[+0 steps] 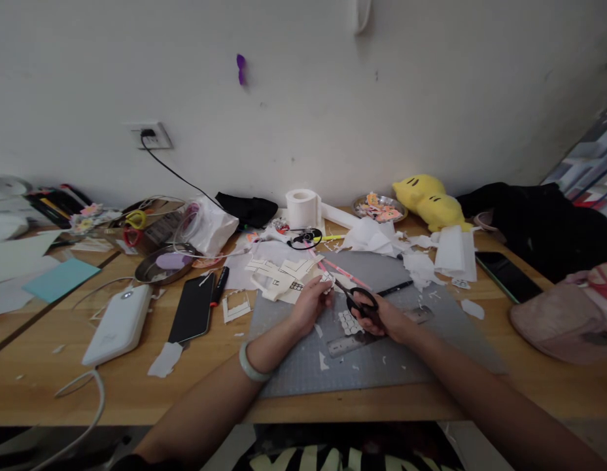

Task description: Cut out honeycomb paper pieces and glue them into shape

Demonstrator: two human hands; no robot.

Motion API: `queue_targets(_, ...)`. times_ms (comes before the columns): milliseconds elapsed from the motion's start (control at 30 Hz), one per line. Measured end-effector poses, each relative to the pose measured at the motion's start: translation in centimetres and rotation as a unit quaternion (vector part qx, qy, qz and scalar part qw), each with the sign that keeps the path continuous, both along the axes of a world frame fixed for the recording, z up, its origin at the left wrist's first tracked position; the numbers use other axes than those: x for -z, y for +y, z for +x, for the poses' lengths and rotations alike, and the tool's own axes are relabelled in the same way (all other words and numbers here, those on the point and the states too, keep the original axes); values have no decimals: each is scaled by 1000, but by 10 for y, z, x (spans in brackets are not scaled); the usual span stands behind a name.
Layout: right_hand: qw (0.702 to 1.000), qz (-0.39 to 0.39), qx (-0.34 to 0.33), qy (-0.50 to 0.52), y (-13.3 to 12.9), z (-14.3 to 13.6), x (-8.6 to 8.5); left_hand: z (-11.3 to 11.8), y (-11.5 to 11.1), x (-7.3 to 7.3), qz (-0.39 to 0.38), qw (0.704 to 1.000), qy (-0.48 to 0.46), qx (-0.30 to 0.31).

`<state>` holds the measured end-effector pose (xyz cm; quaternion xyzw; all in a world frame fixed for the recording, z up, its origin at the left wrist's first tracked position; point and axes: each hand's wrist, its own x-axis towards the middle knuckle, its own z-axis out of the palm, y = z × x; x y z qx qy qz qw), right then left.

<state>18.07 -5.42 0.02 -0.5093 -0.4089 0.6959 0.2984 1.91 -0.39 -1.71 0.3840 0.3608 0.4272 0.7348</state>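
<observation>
My right hand (pixel 375 315) is closed around the black handles of a pair of scissors (pixel 358 301), whose blades point left and away from me. The blades reach a small piece of white paper (pixel 328 277) with dark lines, pinched in my left hand (pixel 311 302). Whether the blades are closed on the paper I cannot tell. Below the scissors, a white sheet with a rounded cell pattern (pixel 350 322) lies on the grey cutting mat (pixel 298 369). A metal ruler (pixel 340 346) lies partly under my right hand. Cream paper cutouts (pixel 284 278) lie beyond my left hand.
At left are a white power bank (pixel 118 324), a black phone (pixel 191 306) and a metal dish (pixel 159 265). A tissue roll (pixel 303 209), a dish of stickers (pixel 381 208) and a yellow plush toy (pixel 428 201) stand at the back. Another phone (pixel 508 276) and a pink pouch (pixel 558 320) are at right.
</observation>
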Motion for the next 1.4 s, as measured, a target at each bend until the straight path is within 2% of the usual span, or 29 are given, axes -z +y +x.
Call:
queue_targets(333,1000,13,-13,8,2,-2,7,0,0,0,19,1000,12,22)
queue_targets(833,1000,2,-5,-1,1,-1,3,-2,0,2,24,998,20,47)
queue_targets(1400,1000,20,19,4,1,-1,-4,-1,1,-1,-17,1000,11,3)
